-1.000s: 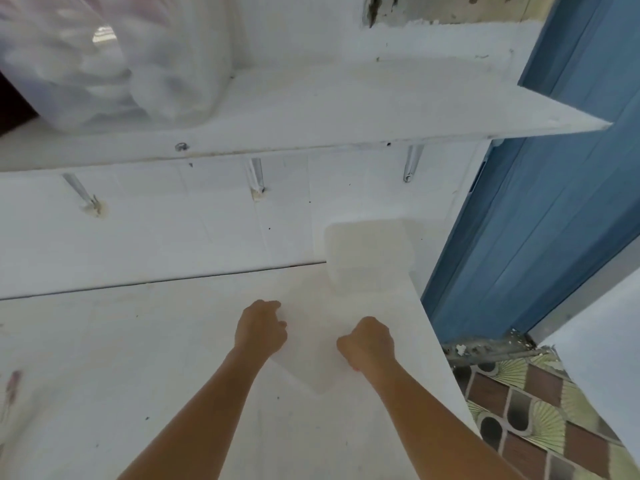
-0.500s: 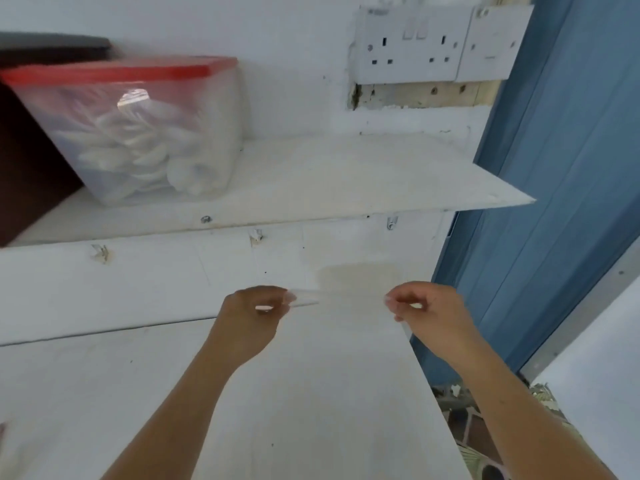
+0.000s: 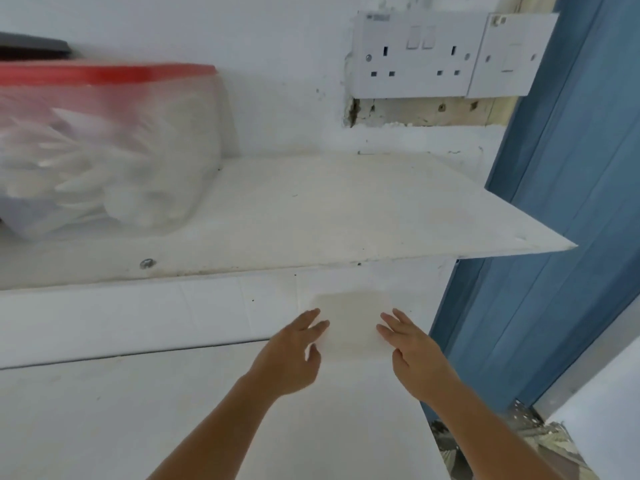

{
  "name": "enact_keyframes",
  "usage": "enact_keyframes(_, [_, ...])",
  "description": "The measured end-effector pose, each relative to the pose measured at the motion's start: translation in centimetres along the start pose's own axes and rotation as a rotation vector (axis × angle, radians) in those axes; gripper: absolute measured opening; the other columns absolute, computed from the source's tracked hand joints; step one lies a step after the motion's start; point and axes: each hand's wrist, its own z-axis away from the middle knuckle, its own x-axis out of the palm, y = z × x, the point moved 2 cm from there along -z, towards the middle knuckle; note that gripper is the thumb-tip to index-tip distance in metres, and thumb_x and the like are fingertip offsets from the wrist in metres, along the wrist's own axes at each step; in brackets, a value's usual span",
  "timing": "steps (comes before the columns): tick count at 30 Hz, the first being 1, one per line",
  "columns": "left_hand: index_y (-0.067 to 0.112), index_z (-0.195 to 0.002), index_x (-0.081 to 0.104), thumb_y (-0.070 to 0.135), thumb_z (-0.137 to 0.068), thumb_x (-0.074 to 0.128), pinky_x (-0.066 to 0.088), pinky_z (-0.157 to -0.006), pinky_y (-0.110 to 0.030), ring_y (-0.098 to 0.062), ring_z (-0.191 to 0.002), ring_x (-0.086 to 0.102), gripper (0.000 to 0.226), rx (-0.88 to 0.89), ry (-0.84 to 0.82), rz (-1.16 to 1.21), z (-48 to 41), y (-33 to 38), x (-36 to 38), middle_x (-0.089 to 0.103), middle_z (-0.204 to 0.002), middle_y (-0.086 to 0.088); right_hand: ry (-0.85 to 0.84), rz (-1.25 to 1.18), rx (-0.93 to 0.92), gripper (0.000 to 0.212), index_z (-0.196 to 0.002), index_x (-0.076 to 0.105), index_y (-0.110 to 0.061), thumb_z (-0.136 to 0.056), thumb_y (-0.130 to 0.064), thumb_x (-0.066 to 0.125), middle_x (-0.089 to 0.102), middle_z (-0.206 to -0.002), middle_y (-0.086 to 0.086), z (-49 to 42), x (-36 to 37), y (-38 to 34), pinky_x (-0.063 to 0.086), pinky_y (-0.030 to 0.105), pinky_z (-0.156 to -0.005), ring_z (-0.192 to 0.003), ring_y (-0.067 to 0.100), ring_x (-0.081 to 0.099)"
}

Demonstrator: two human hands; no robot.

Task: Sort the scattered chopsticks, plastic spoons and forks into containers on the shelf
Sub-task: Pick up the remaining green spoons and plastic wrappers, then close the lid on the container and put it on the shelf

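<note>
White wall, white upper shelf (image 3: 346,209) and white lower counter (image 3: 138,427) fill your view, with a blue door frame (image 3: 554,271) at the right.

One pale translucent tub (image 3: 351,323) sits between your fingertips, below the shelf edge. It is so faint that you cannot tell whether it rests on the counter or what is inside it. Your left hand (image 3: 294,355) flanks its left side and your right hand (image 3: 412,355) its right, both with fingers straight and spread, gripping nothing. The fingertips reach the tub's edges, though whether they actually press on it is unclear.

Up and left of your left fingers, one clear container with a red lid (image 3: 104,147) stands on the shelf, packed with blurred white plastic cutlery too smeared to count. One screw head (image 3: 147,263) shows on the shelf's front edge.

Above your right fingers, two wall plates: a double socket (image 3: 412,57) with two switches and a single plate (image 3: 512,53). The small marking on the double socket is unreadable.
</note>
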Motion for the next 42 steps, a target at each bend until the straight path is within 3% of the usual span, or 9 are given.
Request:
enact_keyframes(5, [0.03,-0.153,0.05,0.046,-0.093,0.036,0.044,-0.114,-0.031,-0.005,-0.146,0.042,0.063,-0.048,-0.023,-0.012,0.6,0.9,0.3,0.027,-0.166,0.018,-0.066,0.069,0.101,0.062,-0.161,0.029,-0.02,-0.102,-0.001,0.038,0.01,-0.168,-0.015,0.4,0.5,-1.3,-0.011,0.008,-0.116,-0.15,-0.002,-0.016])
enact_keyframes(10, [0.036,-0.165,0.013,0.038,-0.104,0.043,0.03,-0.124,-0.036,-0.008,-0.157,0.017,0.069,-0.072,-0.181,-0.14,1.3,4.3,-4.4,0.013,-0.172,0.013,-0.193,0.138,0.217,0.08,-0.165,-0.003,-0.02,-0.099,-0.001,0.038,-0.004,-0.173,-0.003,0.2,-3.8,-8.1,0.009,0.031,-0.127,-0.159,0.02,-0.008])
enact_keyframes(13, [0.033,-0.164,0.023,0.038,-0.105,0.046,0.024,-0.125,-0.031,-0.008,-0.156,0.018,0.063,-0.027,-0.257,-0.197,4.3,8.8,-10.7,0.014,-0.172,0.012,-0.42,0.026,0.084,0.069,-0.164,0.021,-0.025,-0.1,-0.004,0.035,0.015,-0.17,-0.01,2.2,-10.1,-15.1,0.016,0.025,-0.125,-0.157,0.013,0.012])
enact_keyframes(17, [0.042,-0.149,0.05,0.045,-0.103,0.049,0.037,-0.115,-0.027,0.004,-0.139,0.04,0.046,0.116,-0.341,-0.331,12.7,16.3,-22.3,0.042,-0.156,0.026,-0.681,-0.258,-0.054,0.043,-0.13,0.071,-0.032,-0.101,-0.006,0.05,0.071,-0.117,-0.021,5.4,-22.9,-24.7,0.052,0.026,-0.102,-0.117,0.005,0.066])
enact_keyframes(21, [0.037,-0.111,0.078,0.023,-0.095,0.065,0.05,-0.077,-0.015,0.003,-0.085,0.065,0.025,0.273,0.189,-0.276,17.1,22.1,-35.2,0.074,-0.099,0.02,0.003,-0.716,-0.163,0.027,-0.114,0.074,-0.014,-0.1,0.001,0.059,0.077,-0.097,0.01,1.4,-29.4,-30.4,0.063,0.046,-0.086,-0.095,0.034,0.074])
enact_keyframes(24, [0.028,-0.117,0.074,0.013,-0.087,0.067,0.052,-0.087,-0.034,-0.014,-0.099,0.065,0.034,0.204,0.537,-0.437,15.6,22.3,-42.0,0.069,-0.111,0.009,0.101,-0.64,-0.174,0.056,-0.139,0.056,-0.045,-0.087,-0.039,0.074,0.066,-0.128,-0.01,-2.8,-28.5,-34.1,0.056,0.049,-0.1,-0.112,0.016,0.068])
enact_keyframes(30, [0.026,-0.128,0.066,0.029,-0.089,0.063,0.054,-0.082,-0.038,-0.028,-0.103,0.064,0.039,-0.143,0.178,-0.834,10.1,18.5,-43.6,0.064,-0.117,-0.003,0.139,-0.546,-0.17,0.061,-0.145,0.05,-0.035,-0.09,-0.044,0.075,0.058,-0.133,-0.016,-5.0,-24.0,-38.8,0.045,0.024,-0.097,-0.114,0.008,0.057])
enact_keyframes(39, [0.033,-0.117,0.072,0.023,-0.098,0.054,0.048,-0.071,-0.034,-0.026,-0.093,0.065,0.028,0.028,0.393,-0.903,12.3,18.7,-41.6,0.066,-0.1,-0.001,0.384,-0.637,-0.151,0.031,-0.128,0.067,-0.035,-0.097,-0.034,0.069,0.072,-0.113,-0.013,-2.8,-23.4,-37.2,0.056,0.039,-0.093,-0.1,0.016,0.068])
enact_keyframes(42, [0.027,-0.114,0.076,0.016,-0.097,0.058,0.049,-0.074,-0.035,-0.027,-0.098,0.066,0.027,0.237,0.632,-0.523,16.4,18.7,-39.8,0.072,-0.102,0.0,0.46,-0.653,-0.154,0.027,-0.122,0.07,-0.037,-0.095,-0.033,0.07,0.074,-0.107,-0.011,0.4,-23.7,-36.9,0.056,0.043,-0.095,-0.101,0.016,0.069])
